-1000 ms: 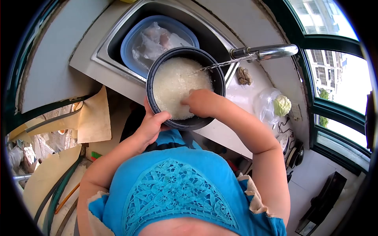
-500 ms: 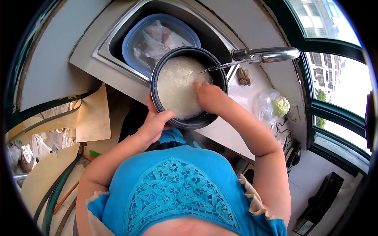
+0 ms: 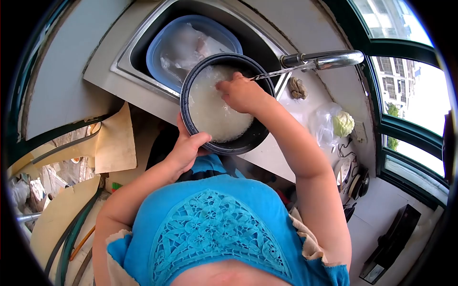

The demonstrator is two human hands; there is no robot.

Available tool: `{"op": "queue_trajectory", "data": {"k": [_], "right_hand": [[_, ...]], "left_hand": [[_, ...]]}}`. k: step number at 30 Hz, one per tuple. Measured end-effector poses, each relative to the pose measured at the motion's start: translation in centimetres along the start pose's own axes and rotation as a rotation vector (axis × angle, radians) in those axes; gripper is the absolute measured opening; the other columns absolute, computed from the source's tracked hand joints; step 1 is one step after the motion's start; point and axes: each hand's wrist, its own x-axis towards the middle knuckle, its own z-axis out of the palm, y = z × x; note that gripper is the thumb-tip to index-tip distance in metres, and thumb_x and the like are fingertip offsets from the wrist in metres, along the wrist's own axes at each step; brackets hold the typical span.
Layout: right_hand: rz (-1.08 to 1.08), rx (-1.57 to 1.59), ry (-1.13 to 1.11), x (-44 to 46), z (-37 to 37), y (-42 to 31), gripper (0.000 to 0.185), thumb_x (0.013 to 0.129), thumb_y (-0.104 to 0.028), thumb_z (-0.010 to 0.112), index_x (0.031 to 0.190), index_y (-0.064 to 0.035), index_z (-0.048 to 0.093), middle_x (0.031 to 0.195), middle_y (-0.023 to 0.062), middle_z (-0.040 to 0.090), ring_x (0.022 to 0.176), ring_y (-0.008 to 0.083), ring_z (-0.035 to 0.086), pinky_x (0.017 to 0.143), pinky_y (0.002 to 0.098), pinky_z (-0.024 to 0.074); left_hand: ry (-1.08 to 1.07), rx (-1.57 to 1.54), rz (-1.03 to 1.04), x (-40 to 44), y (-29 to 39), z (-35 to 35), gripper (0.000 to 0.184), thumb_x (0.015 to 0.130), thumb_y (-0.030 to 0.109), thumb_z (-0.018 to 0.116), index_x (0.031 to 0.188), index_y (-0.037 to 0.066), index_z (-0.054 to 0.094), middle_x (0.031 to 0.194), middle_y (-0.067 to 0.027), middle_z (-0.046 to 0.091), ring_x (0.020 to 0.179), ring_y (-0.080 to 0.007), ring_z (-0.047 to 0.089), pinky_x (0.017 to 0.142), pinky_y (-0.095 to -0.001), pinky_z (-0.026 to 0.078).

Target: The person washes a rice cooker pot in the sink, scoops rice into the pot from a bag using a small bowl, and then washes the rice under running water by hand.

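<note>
A dark rice cooker pot [image 3: 258, 135] is tilted over the near edge of the sink, holding cloudy whitish water with rice [image 3: 214, 117]. My left hand [image 3: 185, 148] grips its near left side, thumb over the rim and the other fingers hidden beneath. Inside the pot, my right hand [image 3: 242, 94] has its fingers apart, the tips at or under the water's surface. From the faucet [image 3: 334, 60] a thin stream of water [image 3: 281, 72] runs to my right hand.
Behind the pot, a blue plastic basin [image 3: 157, 59] with water and a plastic bag [image 3: 191, 43] stands in the metal sink [image 3: 125, 61]. A cabbage [image 3: 342, 124] in a clear bag and a brownish crumpled item [image 3: 298, 88] lie on the counter to the right.
My right hand has moved up and left across the pot, and the stream now meets it. My left hand keeps its hold on the rim.
</note>
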Motion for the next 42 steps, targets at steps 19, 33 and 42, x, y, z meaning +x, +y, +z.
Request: {"op": "queue_trajectory", "data": {"k": [19, 33, 42], "right_hand": [[-0.543, 0.109, -0.013, -1.0, 2.2, -4.7, 0.019, 0.077, -0.012, 0.056, 0.091, -0.0042, 0.067, 0.1, 0.0194, 0.055, 0.089, 0.0327, 0.06, 0.071, 0.0404, 0.0512], [-0.295, 0.166, -0.221, 0.5, -0.4, -1.6, 0.036, 0.076, -0.011, 0.058, 0.112, -0.0193, 0.063, 0.106, 0.0143, 0.058, 0.097, 0.034, 0.058, 0.085, 0.0415, 0.0462], [-0.32, -0.054, -0.32, -3.9, 1.1, -3.0, 0.029, 0.075, -0.01, 0.057, 0.102, -0.0152, 0.067, 0.108, 0.0167, 0.054, 0.096, 0.0316, 0.059, 0.08, 0.0393, 0.0496]], "left_hand": [[0.03, 0.013, 0.01, 0.5, -0.9, -0.5, 0.066, 0.076, 0.007, 0.054, 0.136, 0.015, 0.025, 0.125, -0.0126, 0.044, 0.109, -0.028, 0.05, 0.083, -0.0511, 0.049], [0.041, -0.013, -0.005, 0.5, -1.1, -0.6, 0.064, 0.076, 0.007, 0.054, 0.135, 0.011, 0.028, 0.123, -0.0129, 0.046, 0.108, -0.0286, 0.051, 0.087, -0.0511, 0.047], [0.007, -0.026, 0.028, 0.3, -0.9, -0.4, 0.067, 0.076, 0.006, 0.053, 0.136, 0.015, 0.026, 0.124, -0.012, 0.046, 0.11, -0.0279, 0.049, 0.085, -0.0523, 0.047]]}}
